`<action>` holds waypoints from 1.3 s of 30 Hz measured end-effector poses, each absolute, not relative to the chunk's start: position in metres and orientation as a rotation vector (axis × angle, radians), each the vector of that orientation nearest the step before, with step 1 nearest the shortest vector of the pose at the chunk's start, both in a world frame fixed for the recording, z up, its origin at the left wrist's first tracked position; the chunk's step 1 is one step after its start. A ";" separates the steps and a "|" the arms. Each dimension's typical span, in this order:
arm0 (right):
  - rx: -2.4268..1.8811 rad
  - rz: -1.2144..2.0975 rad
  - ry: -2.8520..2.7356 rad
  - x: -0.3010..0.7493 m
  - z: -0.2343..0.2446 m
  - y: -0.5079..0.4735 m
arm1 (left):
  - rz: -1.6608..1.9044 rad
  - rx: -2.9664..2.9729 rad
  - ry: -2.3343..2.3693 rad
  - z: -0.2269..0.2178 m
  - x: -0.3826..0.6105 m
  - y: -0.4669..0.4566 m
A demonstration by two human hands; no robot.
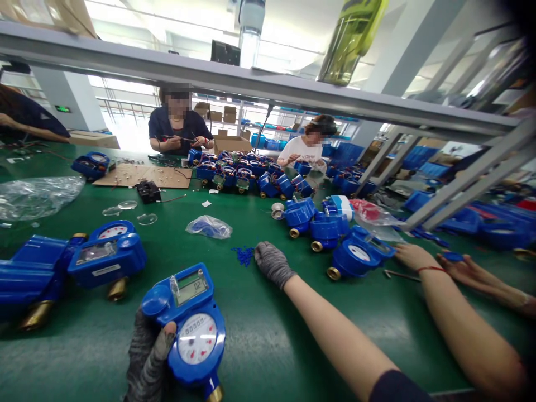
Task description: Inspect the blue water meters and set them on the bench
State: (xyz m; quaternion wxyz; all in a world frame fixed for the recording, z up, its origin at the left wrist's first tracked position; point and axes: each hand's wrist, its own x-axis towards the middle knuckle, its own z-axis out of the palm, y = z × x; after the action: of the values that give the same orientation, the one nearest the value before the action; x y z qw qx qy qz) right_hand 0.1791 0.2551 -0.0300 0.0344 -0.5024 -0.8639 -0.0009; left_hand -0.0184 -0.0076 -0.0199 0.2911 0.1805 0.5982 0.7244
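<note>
My left hand [146,357], in a grey knitted glove with a bare thumb tip, grips a blue water meter [196,338] by its left side. The meter's small display and round dial face up, and a brass fitting points toward me. My right hand [273,263], also in a grey glove, reaches out over the green table. Its curled fingertips touch the right edge of a pile of tiny blue parts [243,255]. Whatever those fingers may hold is hidden.
More blue meters stand on the left [106,257] and right [355,254]. Ahead lie a clear plastic bag [209,226] and clear discs [146,219]. A co-worker's hands [464,271] hold a blue part at right. A shelf [268,84] crosses overhead; other people sit opposite.
</note>
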 end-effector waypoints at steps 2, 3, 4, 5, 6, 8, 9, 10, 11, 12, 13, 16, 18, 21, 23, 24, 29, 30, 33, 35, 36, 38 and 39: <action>-1.528 0.004 -2.667 0.179 -0.030 0.257 | 1.942 0.535 1.598 -0.019 -0.019 -0.008; -1.517 0.010 -2.676 0.179 -0.030 0.258 | 1.952 0.554 1.601 -0.019 -0.018 -0.007; -1.505 0.017 -2.686 0.179 -0.030 0.258 | 1.959 0.563 1.606 -0.018 -0.018 -0.007; -1.494 0.026 -2.696 0.180 -0.030 0.259 | 1.962 0.570 1.608 -0.018 -0.017 -0.006; -1.486 0.036 -2.706 0.180 -0.030 0.260 | 1.960 0.574 1.608 -0.018 -0.017 -0.006; -1.475 0.050 -2.725 0.180 -0.029 0.262 | 1.949 0.567 1.605 -0.018 -0.017 -0.005; -1.471 0.050 -2.733 0.179 -0.029 0.263 | 1.940 0.556 1.607 -0.019 -0.018 -0.005; -1.471 0.044 -2.742 0.179 -0.029 0.264 | 1.927 0.543 1.610 -0.019 -0.019 -0.005; -1.473 0.031 -2.749 0.179 -0.028 0.264 | 1.918 0.530 1.617 -0.020 -0.020 -0.005; -1.478 0.012 -2.755 0.179 -0.028 0.264 | 1.911 0.518 1.623 -0.021 -0.021 -0.005; -1.481 -0.012 -2.763 0.178 -0.027 0.263 | 1.910 0.506 1.626 -0.022 -0.021 -0.005; -1.458 -0.067 -2.812 0.175 -0.024 0.260 | 1.931 0.474 1.606 -0.022 -0.021 -0.004; -1.414 -0.077 -2.868 0.172 -0.022 0.258 | 1.931 0.452 1.587 -0.021 -0.019 -0.003; -1.351 -0.071 -2.940 0.169 -0.018 0.255 | 1.918 0.418 1.577 -0.019 -0.015 -0.003; -1.322 -0.066 -2.964 0.169 -0.016 0.254 | 1.921 0.420 1.574 -0.018 -0.015 -0.004; -1.312 -0.064 -2.970 0.169 -0.016 0.254 | 1.923 0.429 1.572 -0.018 -0.015 -0.004; -1.320 -0.044 -2.939 0.176 -0.018 0.252 | 1.913 0.445 1.602 -0.015 -0.016 -0.007; -1.334 -0.038 -2.918 0.179 -0.019 0.252 | 1.915 0.449 1.613 -0.015 -0.016 -0.007; -1.407 -0.024 -2.825 0.187 -0.025 0.251 | 1.928 0.468 1.605 -0.015 -0.017 -0.006; -1.480 -0.020 -2.739 0.196 -0.029 0.249 | 1.930 0.467 1.577 -0.016 -0.018 -0.005; -1.515 -0.013 -2.697 0.200 -0.031 0.248 | 1.930 0.461 1.566 -0.017 -0.018 -0.005; -1.566 0.003 -2.624 0.210 -0.036 0.245 | 1.932 0.453 1.551 -0.020 -0.018 -0.004; -1.580 0.010 -2.598 0.215 -0.038 0.243 | 1.933 0.451 1.546 -0.021 -0.018 -0.004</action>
State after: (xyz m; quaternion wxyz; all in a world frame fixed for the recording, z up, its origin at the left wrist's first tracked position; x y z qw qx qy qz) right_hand 0.2146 0.2429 -0.0379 0.0506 -0.5189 -0.8533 0.0033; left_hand -0.0185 -0.0040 -0.0209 0.3077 0.1707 0.5847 0.7310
